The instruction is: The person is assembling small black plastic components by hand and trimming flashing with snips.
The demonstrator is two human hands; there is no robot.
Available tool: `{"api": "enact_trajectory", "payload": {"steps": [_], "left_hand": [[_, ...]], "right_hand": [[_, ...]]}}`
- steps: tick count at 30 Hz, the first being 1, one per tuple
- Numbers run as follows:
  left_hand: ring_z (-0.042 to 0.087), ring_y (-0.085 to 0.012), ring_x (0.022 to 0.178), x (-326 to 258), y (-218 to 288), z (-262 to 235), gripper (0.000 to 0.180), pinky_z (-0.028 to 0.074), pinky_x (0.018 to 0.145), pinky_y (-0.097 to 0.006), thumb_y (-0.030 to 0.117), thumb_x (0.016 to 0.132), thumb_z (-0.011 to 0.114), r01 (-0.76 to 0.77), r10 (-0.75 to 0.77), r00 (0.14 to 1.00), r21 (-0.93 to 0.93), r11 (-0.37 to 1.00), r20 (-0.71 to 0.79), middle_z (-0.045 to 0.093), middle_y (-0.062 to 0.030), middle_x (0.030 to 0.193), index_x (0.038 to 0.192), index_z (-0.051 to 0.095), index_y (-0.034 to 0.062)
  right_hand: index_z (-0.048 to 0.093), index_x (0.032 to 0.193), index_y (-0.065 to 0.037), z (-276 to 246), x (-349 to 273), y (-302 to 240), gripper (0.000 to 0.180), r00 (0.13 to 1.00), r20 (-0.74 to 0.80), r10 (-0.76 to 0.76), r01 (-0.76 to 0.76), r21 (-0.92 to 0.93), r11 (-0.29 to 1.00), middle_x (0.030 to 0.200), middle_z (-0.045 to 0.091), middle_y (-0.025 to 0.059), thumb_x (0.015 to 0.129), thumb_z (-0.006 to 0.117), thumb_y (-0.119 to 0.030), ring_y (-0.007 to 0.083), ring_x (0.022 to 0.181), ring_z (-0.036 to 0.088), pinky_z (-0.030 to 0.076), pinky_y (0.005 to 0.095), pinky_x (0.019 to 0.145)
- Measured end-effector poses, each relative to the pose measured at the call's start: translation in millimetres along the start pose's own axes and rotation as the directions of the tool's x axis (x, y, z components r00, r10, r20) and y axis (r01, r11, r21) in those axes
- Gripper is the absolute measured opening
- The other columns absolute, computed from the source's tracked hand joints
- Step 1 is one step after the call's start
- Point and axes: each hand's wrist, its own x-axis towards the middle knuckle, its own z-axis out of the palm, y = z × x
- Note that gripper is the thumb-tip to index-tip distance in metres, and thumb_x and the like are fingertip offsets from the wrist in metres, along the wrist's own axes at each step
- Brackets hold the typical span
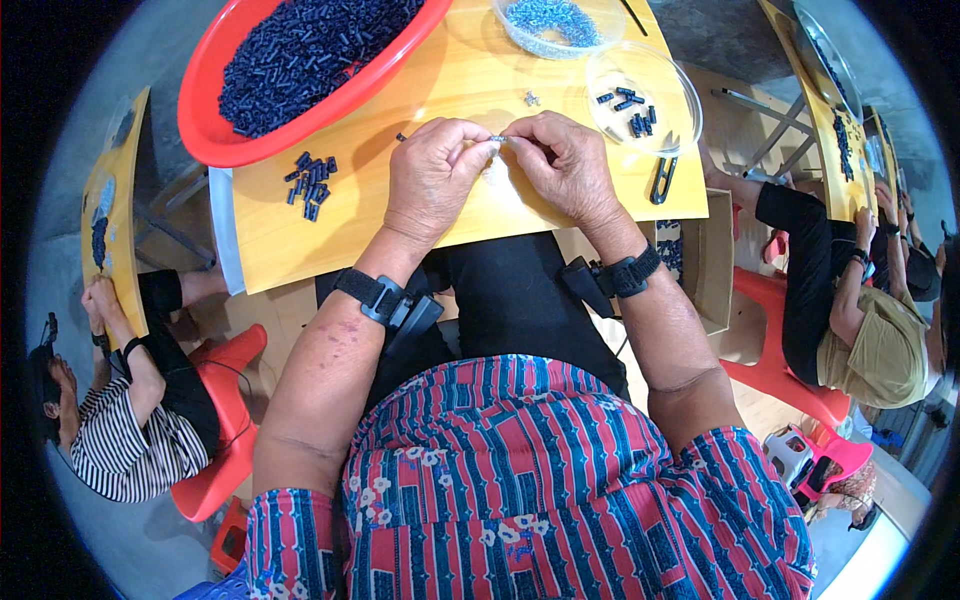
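1. Both hands meet over the middle of the table, fingers curled in tight and pinched together. The left hand and the right hand each grip one end of a small silver metal piece, which shows only in the narrow gap between the fingertips. What kind of part it is cannot be told at this size.
2. Each wrist carries a black strap with a small black device on it.
3. Just beyond the hands, a tiny silver bit lies alone on the wood.
4. Left of the left hand, near but apart from it, sits a loose pile of dark blue pieces.
5. Farther back on the left, a red basin is heaped with the same dark blue pieces.
6. Behind the right hand stand two clear dishes: a near dish with a few blue pieces and a far dish with pale blue ones.
7. A black clip-like tool lies right of the right hand, near the table's edge.
8. Other people sit at neighbouring tables on either side.
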Motion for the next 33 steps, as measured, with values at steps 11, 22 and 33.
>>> {"api": "enact_trajectory", "payload": {"steps": [11, 22, 33], "left_hand": [[0.060, -0.0185, 0.066, 0, -5, 0, 0.009, 0.047, 0.063, -0.030, 0.011, 0.085, 0.065, -0.042, 0.042, 0.999, 0.007, 0.999, 0.030, 0.064, -0.0086, 0.074, 0.084, 0.066, 0.0020], [0.061, -0.0195, 0.070, 1, -4, 3, 0.009, 0.048, 0.066, -0.030, 0.011, 0.086, 0.063, -0.071, 0.071, 0.997, -0.011, 0.997, 0.004, 0.064, -0.0092, 0.076, 0.087, 0.066, 0.0028], [0.045, -0.0118, 0.057, 1, -1, 6, 0.007, 0.040, 0.055, -0.027, 0.007, 0.078, 0.070, 0.007, -0.005, 0.999, -0.048, 0.999, 0.042, 0.055, -0.0032, 0.066, 0.084, 0.068, 0.0039]], "right_hand": [[0.066, 0.083, -0.003, -1, 0, -2, 0.011, 0.999, -0.018, 0.049, -0.048, 0.034, 0.998, 0.074, 0.063, 0.0128, 0.079, 0.064, -0.013, 0.0266, 0.063, 0.061, 0.049, 0.0326, 0.059], [0.066, 0.084, -0.003, -4, 0, -3, 0.010, 0.995, -0.016, 0.096, -0.094, 0.059, 0.994, 0.074, 0.063, 0.0123, 0.079, 0.064, -0.012, 0.0237, 0.061, 0.061, 0.049, 0.0308, 0.058], [0.067, 0.086, -0.002, -4, 0, 4, 0.010, 1.000, -0.003, 0.019, -0.019, -0.005, 1.000, 0.074, 0.064, 0.0075, 0.079, 0.064, -0.009, 0.0120, 0.060, 0.058, 0.047, 0.0241, 0.057]]}}
